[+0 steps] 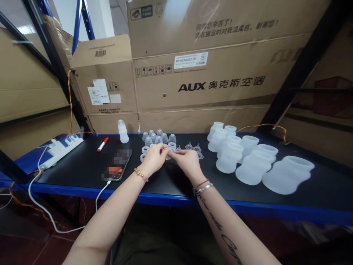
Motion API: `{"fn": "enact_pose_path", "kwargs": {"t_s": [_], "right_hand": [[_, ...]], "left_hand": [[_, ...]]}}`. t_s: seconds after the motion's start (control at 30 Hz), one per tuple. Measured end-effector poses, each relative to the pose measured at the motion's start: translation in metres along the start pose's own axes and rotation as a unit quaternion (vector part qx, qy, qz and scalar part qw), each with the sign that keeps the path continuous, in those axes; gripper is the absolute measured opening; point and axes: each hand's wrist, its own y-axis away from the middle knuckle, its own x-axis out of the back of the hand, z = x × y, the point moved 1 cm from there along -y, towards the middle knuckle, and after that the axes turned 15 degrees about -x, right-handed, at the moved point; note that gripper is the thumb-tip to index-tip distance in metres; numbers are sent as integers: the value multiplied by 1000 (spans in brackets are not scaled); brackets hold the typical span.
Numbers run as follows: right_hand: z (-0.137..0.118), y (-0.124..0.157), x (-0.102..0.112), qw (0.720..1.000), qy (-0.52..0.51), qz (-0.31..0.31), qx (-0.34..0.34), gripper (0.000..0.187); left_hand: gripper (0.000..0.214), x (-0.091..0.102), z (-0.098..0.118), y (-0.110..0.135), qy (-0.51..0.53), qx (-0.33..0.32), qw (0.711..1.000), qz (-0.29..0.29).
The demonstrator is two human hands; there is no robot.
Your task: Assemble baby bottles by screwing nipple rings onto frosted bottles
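- The left hand (154,159) and right hand (188,162) meet above the black table (171,180), each grip pinching a small translucent part (168,157); its exact shape is mostly hidden by the fingers.
- That part is at the front of the clear domed caps (158,139) and pale rings (145,149).
- Just right of it lie clear nipples (197,148).
- Farther right, frosted bottle bodies (253,167) stand in a group.
- To the left are an assembled bottle (123,132), a red marker (103,144) and a phone (124,166).
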Motion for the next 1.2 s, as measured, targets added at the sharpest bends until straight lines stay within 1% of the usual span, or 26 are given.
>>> {"fn": "enact_pose_path", "kwargs": {"t_s": [0.07,0.17,0.27,0.37,0.43,0.47,0.53,0.6,0.67,0.77,1.0,1.1,1.2], "right_hand": [[-3,2,2,998,-46,-30,-22,27],[-5,4,2,993,-88,-65,-32,38],[-3,3,0,993,-96,-65,-17,36],[0,-2,-2,996,-74,-48,-6,28],[2,-5,-2,998,-52,-35,-2,24],[2,-7,-2,999,-40,-27,1,22],[2,-7,-2,1000,-9,-5,7,19],[2,-6,-2,1000,24,11,9,16],[2,-3,-3,999,46,23,12,16],[1,1,-4,997,62,44,27,17],[-2,7,-4,992,113,52,31,19],[-3,7,-2,989,122,71,54,24],[-2,6,-1,986,124,82,75,28]], "left_hand": [[8,-2,-1,-1,90,57,994,33],[9,-6,-3,-3,207,119,967,88],[8,-10,-3,-5,287,160,935,132],[8,-12,-2,-6,335,194,914,125],[6,-13,-1,-5,339,202,914,100],[8,-14,-2,-4,329,199,919,86],[12,-15,-2,-3,273,177,944,61],[10,-15,-3,-1,177,138,973,43],[7,-15,-3,1,91,100,990,30],[7,-14,-1,2,33,81,996,15],[6,-14,-6,1,-21,38,999,13],[11,-11,-6,0,-28,26,999,-6],[20,-6,-3,-1,-52,-10,998,-14]]}}
